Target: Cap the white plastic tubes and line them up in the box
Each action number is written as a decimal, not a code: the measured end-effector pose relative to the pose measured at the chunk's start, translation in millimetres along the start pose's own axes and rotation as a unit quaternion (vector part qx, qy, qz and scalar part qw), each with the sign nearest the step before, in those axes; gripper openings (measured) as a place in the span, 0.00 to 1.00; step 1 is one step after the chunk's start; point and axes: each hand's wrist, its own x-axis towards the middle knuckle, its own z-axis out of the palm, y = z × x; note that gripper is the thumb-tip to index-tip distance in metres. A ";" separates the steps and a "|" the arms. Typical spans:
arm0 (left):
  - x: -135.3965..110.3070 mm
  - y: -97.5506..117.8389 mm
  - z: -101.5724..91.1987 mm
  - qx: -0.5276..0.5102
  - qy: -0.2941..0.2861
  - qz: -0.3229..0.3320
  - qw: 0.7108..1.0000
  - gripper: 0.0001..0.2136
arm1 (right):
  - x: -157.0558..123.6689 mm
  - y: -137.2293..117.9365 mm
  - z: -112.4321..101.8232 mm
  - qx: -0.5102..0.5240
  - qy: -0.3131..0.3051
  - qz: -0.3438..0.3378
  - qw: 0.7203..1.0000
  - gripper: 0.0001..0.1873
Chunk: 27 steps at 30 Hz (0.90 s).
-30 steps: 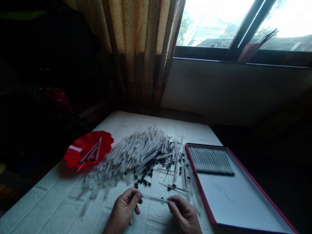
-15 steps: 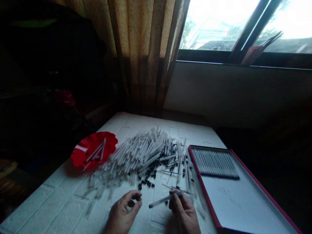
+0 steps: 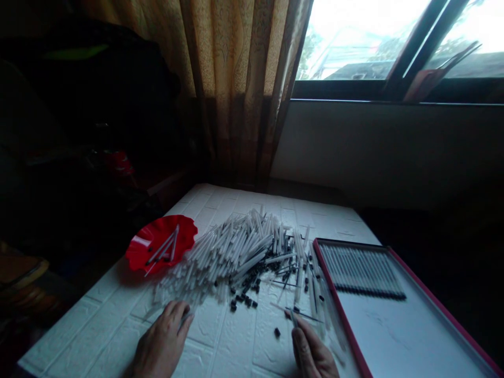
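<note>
White plastic tubes [image 3: 232,257] in a loose heap mid-table, black caps [image 3: 248,291] scattered along the heap's near right edge, one lone black cap [image 3: 277,332] apart on bare surface, near. Left hand [image 3: 161,338] at near left, fingers [image 3: 177,311] curled down at the heap's near edge, right by pale tube ends; any actual hold: cannot tell. Right hand [image 3: 311,352] at near right, thumb and forefinger pinched closed on a slim clear tube [image 3: 293,317], tube nearly upright. Red scalloped dish [image 3: 137,247] left of the heap, a few tubes inside. Red-rimmed tray [image 3: 346,336] to the right, neat row of black-ended tubes [image 3: 362,270] across its far end. All on a white brick-pattern tabletop [image 3: 110,320]. Patterned curtain [image 3: 244,79] and window [image 3: 354,42] beyond the far edge.
</note>
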 end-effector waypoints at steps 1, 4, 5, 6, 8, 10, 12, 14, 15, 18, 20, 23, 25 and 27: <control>-1.0 -1.6 -0.3 -0.012 0.007 0.002 1.000 0.14 | 0.5 0.1 -2.0 -0.028 -0.002 -0.014 1.000 0.21; -7.5 -3.5 0.5 -0.096 0.017 0.013 0.995 0.12 | 1.4 1.2 -6.1 -0.091 -0.038 -0.021 0.995 0.20; -10.3 -1.4 1.6 -0.136 0.015 0.019 0.990 0.12 | 1.5 1.2 -6.5 -0.104 -0.061 -0.033 0.992 0.18; -13.2 2.5 3.0 -0.180 0.010 0.027 0.983 0.11 | 1.7 0.7 -6.3 -0.114 -0.083 -0.051 0.989 0.16; -18.1 15.6 6.7 -0.266 -0.004 0.045 0.963 0.10 | 2.6 -2.8 -5.0 -0.127 -0.131 -0.108 0.977 0.13; -21.1 32.7 10.3 -0.337 -0.022 0.064 0.939 0.10 | 4.9 -10.1 -3.1 -0.148 -0.179 -0.173 0.957 0.13; -22.2 48.9 13.0 -0.388 -0.041 0.081 0.917 0.10 | 7.7 -19.4 -1.7 -0.174 -0.213 -0.223 0.935 0.15; -22.5 60.3 14.3 -0.421 -0.054 0.098 0.900 0.11 | 9.6 -27.9 -0.8 -0.204 -0.223 -0.246 0.921 0.18; -22.8 63.6 14.5 -0.432 -0.057 0.104 0.894 0.11 | 9.9 -31.2 -0.4 -0.219 -0.222 -0.250 0.917 0.19; -24.8 66.5 14.8 -0.450 -0.063 0.122 0.882 0.10 | 8.7 -36.4 0.8 -0.246 -0.216 -0.263 0.907 0.23; -26.4 65.4 15.3 -0.455 -0.069 0.132 0.878 0.09 | 7.6 -38.2 1.8 -0.254 -0.215 -0.273 0.903 0.23; -27.4 64.2 16.0 -0.448 -0.075 0.144 0.879 0.08 | 8.5 -43.1 3.0 -0.267 -0.219 -0.283 0.895 0.23; -27.1 64.3 15.3 -0.433 -0.073 0.158 0.884 0.07 | 10.6 -48.0 3.1 -0.273 -0.221 -0.291 0.890 0.24; -26.4 64.9 13.7 -0.413 -0.069 0.167 0.893 0.06 | 12.6 -52.0 2.8 -0.271 -0.226 -0.295 0.888 0.24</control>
